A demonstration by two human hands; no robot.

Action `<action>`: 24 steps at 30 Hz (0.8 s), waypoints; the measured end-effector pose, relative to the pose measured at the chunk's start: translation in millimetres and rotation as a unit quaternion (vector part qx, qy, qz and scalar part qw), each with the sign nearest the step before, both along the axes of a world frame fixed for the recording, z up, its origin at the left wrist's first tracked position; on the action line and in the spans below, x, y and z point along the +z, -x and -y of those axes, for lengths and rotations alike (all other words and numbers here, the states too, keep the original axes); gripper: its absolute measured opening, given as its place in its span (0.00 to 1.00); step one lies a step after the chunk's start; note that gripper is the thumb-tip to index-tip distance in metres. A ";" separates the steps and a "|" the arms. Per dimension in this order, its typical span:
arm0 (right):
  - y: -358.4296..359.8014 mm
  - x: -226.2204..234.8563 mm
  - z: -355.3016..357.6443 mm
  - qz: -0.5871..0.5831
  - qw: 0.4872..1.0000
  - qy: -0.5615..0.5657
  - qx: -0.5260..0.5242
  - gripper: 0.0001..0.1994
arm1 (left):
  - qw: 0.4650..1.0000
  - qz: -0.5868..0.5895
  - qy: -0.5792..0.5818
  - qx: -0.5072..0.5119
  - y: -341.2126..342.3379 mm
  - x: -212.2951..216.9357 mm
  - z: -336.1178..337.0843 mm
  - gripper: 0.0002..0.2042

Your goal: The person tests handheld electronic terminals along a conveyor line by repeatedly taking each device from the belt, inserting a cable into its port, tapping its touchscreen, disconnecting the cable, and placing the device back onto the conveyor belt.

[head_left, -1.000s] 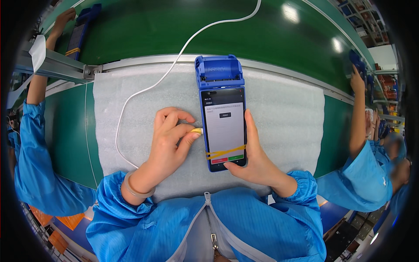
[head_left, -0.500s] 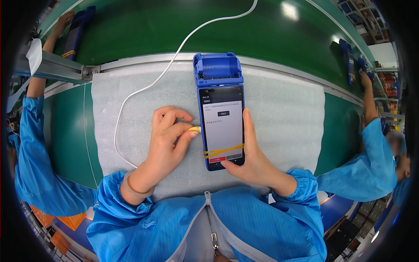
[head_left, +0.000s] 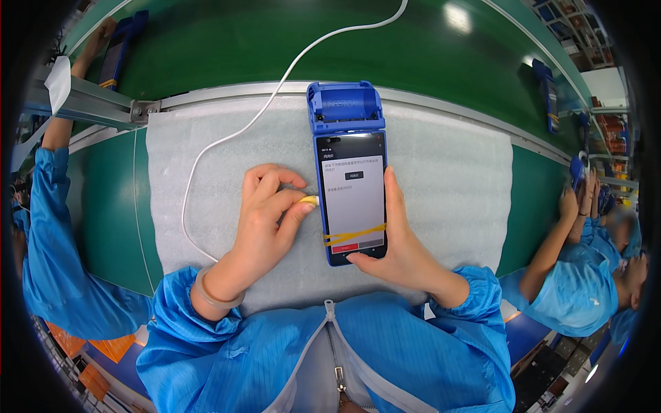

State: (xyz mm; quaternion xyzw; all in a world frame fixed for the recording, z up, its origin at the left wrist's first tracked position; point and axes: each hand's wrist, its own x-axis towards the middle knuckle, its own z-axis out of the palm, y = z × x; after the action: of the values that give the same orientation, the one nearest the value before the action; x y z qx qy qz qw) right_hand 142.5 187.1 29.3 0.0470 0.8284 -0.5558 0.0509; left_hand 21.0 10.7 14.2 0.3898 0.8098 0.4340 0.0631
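Observation:
A blue handheld payment terminal [head_left: 354,206] stands over the foam sheet, its lit screen facing me. At its top end the blue printer compartment [head_left: 344,104] is uncovered and shows no paper roll. A yellow rubber band [head_left: 354,235] wraps the lower part of the screen. My right hand [head_left: 399,251] grips the terminal's right edge, thumb across its bottom corner. My left hand [head_left: 265,217] pinches a yellow-sleeved cable plug [head_left: 309,200] at the terminal's left side; the plug's tip meets that edge. A white cable [head_left: 200,162] loops from my left wrist up to the far side.
White foam sheet [head_left: 454,193] covers the green bench in front of me. Beyond a metal rail runs a green conveyor belt [head_left: 227,48], with other terminals [head_left: 546,93] at its left and right. Co-workers in blue sleeves [head_left: 58,255] sit on both sides. A metal bracket [head_left: 103,107] juts in at left.
The co-worker at right has drawn an arm back from the belt, and a blue terminal shows by those hands. My own hands and the terminal have barely shifted.

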 end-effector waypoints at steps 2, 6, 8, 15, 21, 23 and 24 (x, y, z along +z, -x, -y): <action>-0.1 0.3 -0.9 0.012 1.000 0.013 0.000 0.57 | 1.000 0.002 0.001 0.001 -0.2 0.0 -0.2 0.03; -0.3 0.6 -1.1 0.015 1.000 -0.019 0.008 0.59 | 1.000 -0.002 -0.004 -0.002 -0.3 -1.0 -0.8 0.03; -0.3 0.5 -0.1 0.018 0.999 -0.028 0.007 0.60 | 1.000 -0.002 -0.007 -0.004 -0.3 -2.0 -0.7 0.03; 2.8 1.1 6.3 -0.005 0.998 -0.062 0.003 0.60 | 1.000 -0.007 -0.007 0.000 -0.5 -4.0 1.0 0.03; 2.6 -3.7 9.5 -0.011 0.997 -0.071 -0.015 0.59 | 1.000 -0.007 -0.008 0.001 -0.1 -3.8 1.1 0.03; 2.8 -3.0 8.2 -0.017 0.997 -0.080 -0.014 0.59 | 1.000 -0.008 -0.007 0.002 0.5 -3.8 1.1 0.03; 2.2 -1.5 5.8 0.009 0.999 -0.014 -0.035 0.56 | 1.000 -0.009 -0.007 -0.001 0.8 -4.6 1.2 0.03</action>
State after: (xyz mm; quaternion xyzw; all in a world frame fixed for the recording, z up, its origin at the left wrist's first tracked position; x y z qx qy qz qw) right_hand 140.4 181.3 27.8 0.0821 0.8334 -0.5451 0.0381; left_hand 20.2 9.5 9.6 0.3947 0.8072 0.4356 0.0531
